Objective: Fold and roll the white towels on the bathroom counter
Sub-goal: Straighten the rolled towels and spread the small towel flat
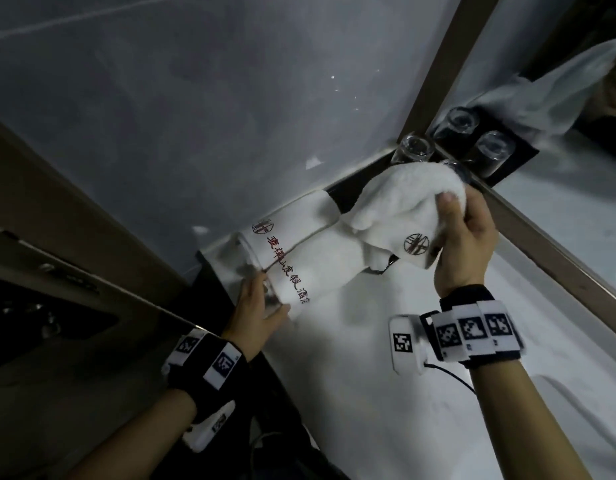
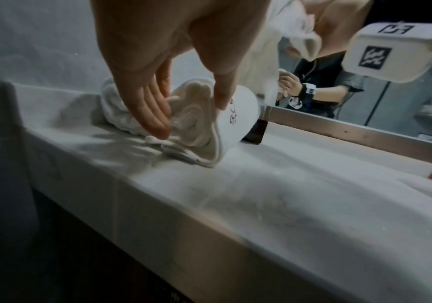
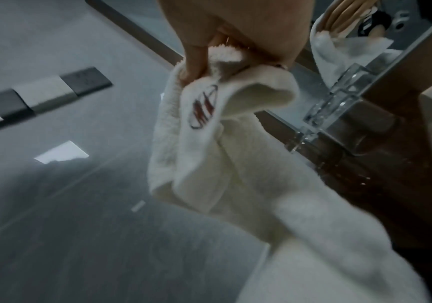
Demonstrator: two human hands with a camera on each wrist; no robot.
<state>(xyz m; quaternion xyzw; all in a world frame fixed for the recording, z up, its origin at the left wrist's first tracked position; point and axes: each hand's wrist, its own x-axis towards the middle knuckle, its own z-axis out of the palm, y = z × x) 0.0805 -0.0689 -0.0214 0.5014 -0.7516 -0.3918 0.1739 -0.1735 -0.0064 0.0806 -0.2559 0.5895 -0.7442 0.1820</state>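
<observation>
Two rolled white towels with red lettering lie side by side on the white counter (image 1: 368,358) against the wall. My left hand (image 1: 265,306) has straight fingers (image 2: 155,121) pressed on the spiral end of the near roll (image 1: 299,268) (image 2: 238,116), thumb resting on its top. The far roll (image 1: 296,220) (image 2: 113,106) lies behind it. My right hand (image 1: 448,226) (image 3: 235,63) grips a loose white towel (image 1: 396,202) (image 3: 209,153) by a bunched edge beside its round logo, lifted above the counter; the rest hangs down over the rolls.
Upturned clear glasses (image 1: 415,147) (image 3: 334,106) stand on a dark tray (image 1: 344,192) in the corner, just behind the lifted towel. A framed mirror (image 1: 559,188) runs along the right. The counter edge (image 2: 157,205) drops off beside my left wrist.
</observation>
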